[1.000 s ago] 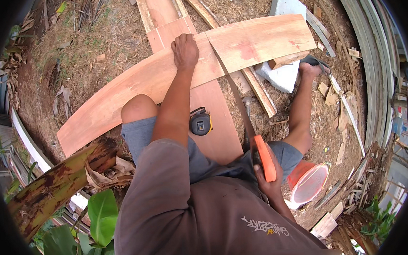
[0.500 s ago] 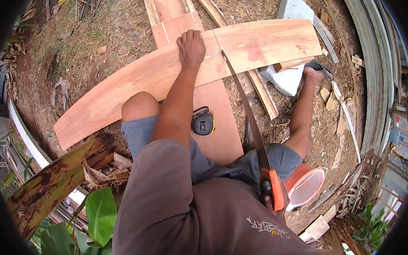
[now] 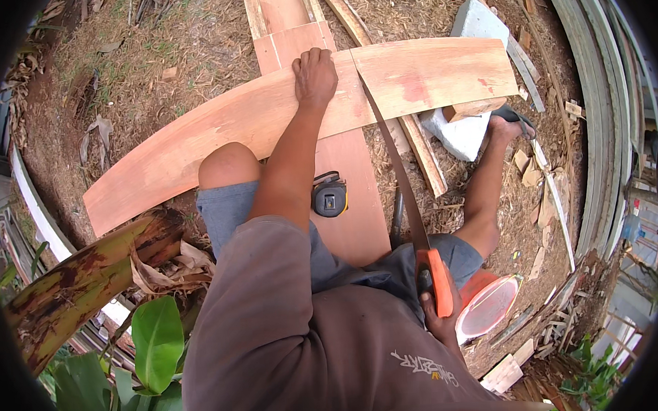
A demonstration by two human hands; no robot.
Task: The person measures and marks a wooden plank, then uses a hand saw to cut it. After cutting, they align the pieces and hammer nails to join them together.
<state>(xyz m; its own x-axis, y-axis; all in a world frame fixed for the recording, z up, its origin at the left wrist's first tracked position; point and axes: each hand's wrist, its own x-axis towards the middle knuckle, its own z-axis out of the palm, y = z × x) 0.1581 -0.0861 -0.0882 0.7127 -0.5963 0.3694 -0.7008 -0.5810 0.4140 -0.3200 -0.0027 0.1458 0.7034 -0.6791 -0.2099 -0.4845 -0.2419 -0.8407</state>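
Note:
A wide, curved plywood board (image 3: 441,72) lies across in front of me, over my left knee on one side. My left hand (image 3: 314,75) presses on it, fingers curled over the far edge. With my right hand (image 3: 440,318) I grip the orange handle of a hand saw (image 3: 399,169), near my right hip. The saw's long blade points away from me, its tip on the board just right of my left hand, at a dark line that reaches the far edge. Below the board, a black and yellow tape measure (image 3: 330,196) rests on a flat plank (image 3: 356,230).
Blocks of white foam or concrete (image 3: 458,132) and a wood offcut (image 3: 475,109) sit under the board's right part. A red bucket (image 3: 488,309) stands by my right hip. Long strips (image 3: 597,120) curve along the right; a banana stem (image 3: 90,289) leans at left.
The saw has slid forward, away from me, its tip now nearer the board's far edge. My left hand keeps its place on the board; the whole view has shifted slightly.

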